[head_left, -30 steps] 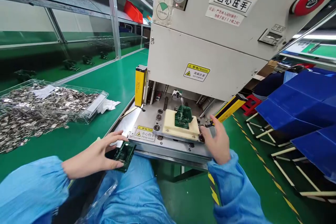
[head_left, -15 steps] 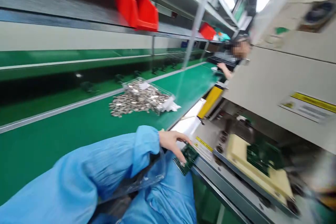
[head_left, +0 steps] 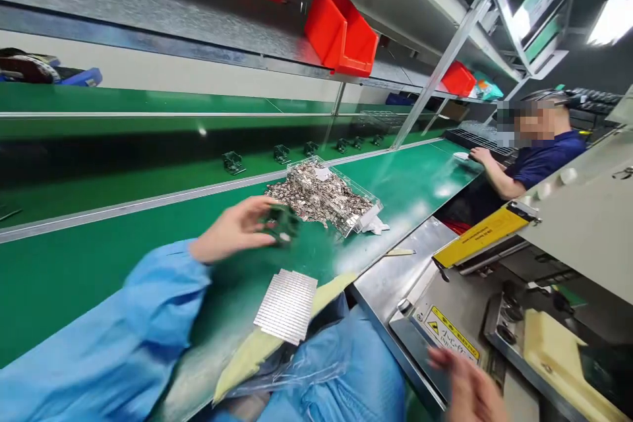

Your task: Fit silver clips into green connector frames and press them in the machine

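My left hand (head_left: pixel 235 229), in a blue sleeve, grips a small green circuit board (head_left: pixel 281 224) between thumb and fingers, above the green bench. Right behind the board lies a clear plastic tray (head_left: pixel 373 208) with a heap of small metal pieces (head_left: pixel 316 191) in and around it. Closer to me, a stack of silvery strips (head_left: pixel 287 305) rests partly on a pale yellow strip (head_left: pixel 247 359) at the bench edge. My right hand (head_left: pixel 467 379) is low on the right, near the machine's warning label (head_left: pixel 448 336); motion smears its fingers.
At right stands a machine with a yellow bar (head_left: pixel 482 234) and a cream fixture block (head_left: pixel 551 343). Several green board assemblies (head_left: pixel 281 153) stand along the lower belt. A red bin (head_left: pixel 341 33) sits on the shelf above. A co-worker (head_left: pixel 539 151) works farther down.
My left hand has carried the circuit board from beside the machine to over the bench. The view has turned right, bringing the strip stack and my right hand into sight.
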### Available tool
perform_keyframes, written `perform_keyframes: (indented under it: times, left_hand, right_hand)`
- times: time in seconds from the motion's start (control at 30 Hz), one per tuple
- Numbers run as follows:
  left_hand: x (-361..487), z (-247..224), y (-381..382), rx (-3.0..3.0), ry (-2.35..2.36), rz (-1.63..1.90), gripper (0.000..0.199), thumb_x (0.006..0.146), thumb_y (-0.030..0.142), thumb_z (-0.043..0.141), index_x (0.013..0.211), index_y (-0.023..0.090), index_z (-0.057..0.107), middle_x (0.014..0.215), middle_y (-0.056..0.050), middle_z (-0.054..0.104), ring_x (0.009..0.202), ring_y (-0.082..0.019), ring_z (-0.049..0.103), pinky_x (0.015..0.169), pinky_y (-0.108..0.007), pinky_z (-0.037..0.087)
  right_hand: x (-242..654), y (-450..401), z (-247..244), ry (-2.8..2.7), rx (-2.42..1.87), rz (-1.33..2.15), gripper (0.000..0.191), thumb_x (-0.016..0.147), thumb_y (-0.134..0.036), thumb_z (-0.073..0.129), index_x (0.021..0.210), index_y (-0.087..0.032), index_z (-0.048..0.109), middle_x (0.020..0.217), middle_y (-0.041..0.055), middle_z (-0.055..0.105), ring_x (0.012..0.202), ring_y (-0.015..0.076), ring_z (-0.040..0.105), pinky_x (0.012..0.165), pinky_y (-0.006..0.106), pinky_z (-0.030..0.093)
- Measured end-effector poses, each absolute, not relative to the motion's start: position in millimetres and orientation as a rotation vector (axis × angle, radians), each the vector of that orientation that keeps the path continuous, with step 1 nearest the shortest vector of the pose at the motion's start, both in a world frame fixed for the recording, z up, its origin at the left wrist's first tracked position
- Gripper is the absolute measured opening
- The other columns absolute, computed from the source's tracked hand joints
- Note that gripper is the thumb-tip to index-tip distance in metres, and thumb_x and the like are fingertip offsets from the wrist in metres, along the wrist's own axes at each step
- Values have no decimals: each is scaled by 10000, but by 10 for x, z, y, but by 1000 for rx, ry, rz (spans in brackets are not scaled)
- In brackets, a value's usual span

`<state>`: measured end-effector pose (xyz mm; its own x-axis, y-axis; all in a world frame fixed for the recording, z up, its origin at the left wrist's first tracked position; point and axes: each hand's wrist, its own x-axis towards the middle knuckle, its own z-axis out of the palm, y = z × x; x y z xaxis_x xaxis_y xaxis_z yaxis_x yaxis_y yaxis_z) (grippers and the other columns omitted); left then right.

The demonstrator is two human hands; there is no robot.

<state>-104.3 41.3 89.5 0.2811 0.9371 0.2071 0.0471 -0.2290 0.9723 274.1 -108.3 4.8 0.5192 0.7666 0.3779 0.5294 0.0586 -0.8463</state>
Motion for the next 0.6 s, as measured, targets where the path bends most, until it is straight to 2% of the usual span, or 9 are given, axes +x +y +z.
perform_keyframes:
  times: [0.1,0.17,0.23,0.33,0.4,0.5,0.6]
  left_hand:
    - [-1889,478,582,1344,1547,1504,639,686,442,755,1238,255,495,1337,-66,584,1272,-252,516,1120,-432,367]
    - [-2316,221,708,1177,1886,1671,616,668,422,753,1215,276,510,1304,-18,621,1238,-235,554,1095,-427,410]
    - [-2629,66,842,1033,2149,1740,639,631,357,768,1216,279,522,1261,1,655,1173,-229,607,1028,-410,483]
    - [-2934,10,1077,995,2415,1678,741,592,314,793,1272,290,502,1270,3,652,1059,-229,674,938,-388,547]
    - [-3070,19,1258,1042,2563,1593,772,600,328,799,1301,317,477,1284,27,643,996,-214,699,950,-399,537]
    - [-3232,8,1543,1066,2710,1517,792,619,313,797,1331,309,449,1280,39,642,991,-195,698,973,-371,516]
    - [-3357,-22,1783,1121,2714,1401,781,677,342,765,1369,263,413,1301,-2,623,989,-208,691,936,-364,531]
  right_hand:
    - [2318,-456,152,-1521,-1458,481,331,900,-494,537,853,-206,693,775,58,713,706,244,677,658,347,564]
    - [2020,80,200,-1742,-1446,518,359,928,-465,472,824,-199,689,725,50,708,669,220,670,626,319,548]
    - [1768,589,193,-1851,-1547,383,375,931,-445,427,898,-182,692,755,61,719,664,208,672,628,307,545]
    - [1535,1135,92,-1884,-1715,222,353,912,-401,445,988,-160,693,807,94,724,706,227,677,676,328,531]
    - [1464,1320,4,-1900,-1809,151,312,894,-378,493,993,-165,698,825,104,725,740,242,677,696,332,511]
    - [1427,1393,-92,-1918,-1921,67,291,886,-392,527,988,-188,709,873,106,732,772,255,682,689,323,492]
    - [1429,1377,-120,-1922,-1962,36,362,902,-451,473,976,-198,722,859,102,738,760,273,687,663,342,492]
